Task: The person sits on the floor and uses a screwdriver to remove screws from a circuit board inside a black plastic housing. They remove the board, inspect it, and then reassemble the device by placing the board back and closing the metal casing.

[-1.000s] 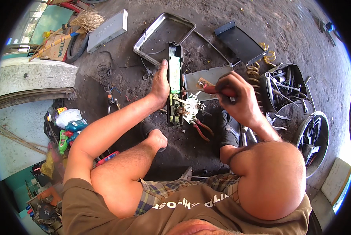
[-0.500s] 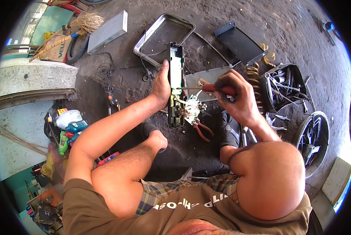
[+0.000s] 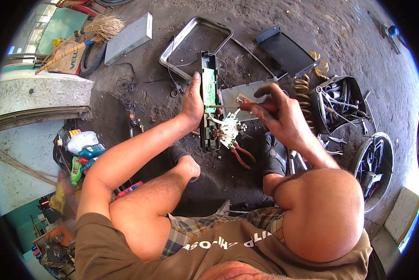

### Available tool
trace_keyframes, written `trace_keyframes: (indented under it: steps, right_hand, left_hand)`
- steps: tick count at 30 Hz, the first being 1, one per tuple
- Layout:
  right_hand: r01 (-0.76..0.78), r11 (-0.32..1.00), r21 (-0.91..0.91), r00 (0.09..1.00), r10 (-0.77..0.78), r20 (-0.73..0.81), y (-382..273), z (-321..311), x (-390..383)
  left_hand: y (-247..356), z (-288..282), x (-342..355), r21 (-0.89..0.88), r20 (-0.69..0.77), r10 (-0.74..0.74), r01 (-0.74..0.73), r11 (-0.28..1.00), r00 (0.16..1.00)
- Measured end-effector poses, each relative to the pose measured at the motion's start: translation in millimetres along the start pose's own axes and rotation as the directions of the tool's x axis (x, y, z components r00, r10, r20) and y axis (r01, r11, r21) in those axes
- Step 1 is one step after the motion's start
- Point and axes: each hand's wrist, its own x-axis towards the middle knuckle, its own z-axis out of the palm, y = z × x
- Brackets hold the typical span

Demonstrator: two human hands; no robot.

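My left hand (image 3: 192, 101) is closed around the left side of a long narrow black housing (image 3: 210, 143), held upright in front of me. A green circuit board (image 3: 210, 86) lies inside its upper half. My right hand (image 3: 288, 119) grips a screwdriver (image 3: 261, 107) by its red handle. The screwdriver lies nearly level, and its tip is at the lower end of the green board; whether it sits in a screw is too small to tell. Wires run from the housing to a pale cluster of small parts (image 3: 230, 128) beside it. Below that cluster are red-handled pliers (image 3: 241, 156).
Beyond the housing lie a metal frame (image 3: 165, 58), a flat grey panel (image 3: 256, 88) and a black tray (image 3: 286, 51). At right are a coiled yellow hose (image 3: 301, 86), a tool-filled container (image 3: 338, 102) and a round tub (image 3: 384, 140). Bottles (image 3: 83, 142) stand at left.
My right hand has turned and shifted its fingers on the screwdriver handle. The housing has tilted slightly, and its board looks greener. The screwdriver tip stays at about the same spot.
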Motion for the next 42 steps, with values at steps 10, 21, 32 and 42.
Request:
trace_keyframes:
  steps: [10,21,32,42]
  right_hand:
    - [-0.064,0.995,-0.079,0.985,0.075,0.158,-1.6,-4.4,4.4]
    - [0.034,0.999,-0.028,0.999,-0.034,0.021,20.0,6.6,5.1]
    - [0.067,0.997,-0.04,0.994,-0.063,0.088,27.4,0.6,12.1]
    - [0.121,0.992,-0.035,0.992,-0.122,-0.036,33.7,16.2,3.2]
  left_hand:
    - [-7.4,-6.0,1.0,0.17,-0.003,0.159,-0.156,0.973,0.987]
    - [-5.6,-4.3,8.4,0.103,0.01,0.073,-0.073,0.992,0.997]
    - [-9.2,-3.9,12.3,0.054,-0.002,0.011,-0.011,0.998,1.0]
    - [2.7,7.2,12.5,0.043,0.069,0.006,-0.009,0.999,0.998]
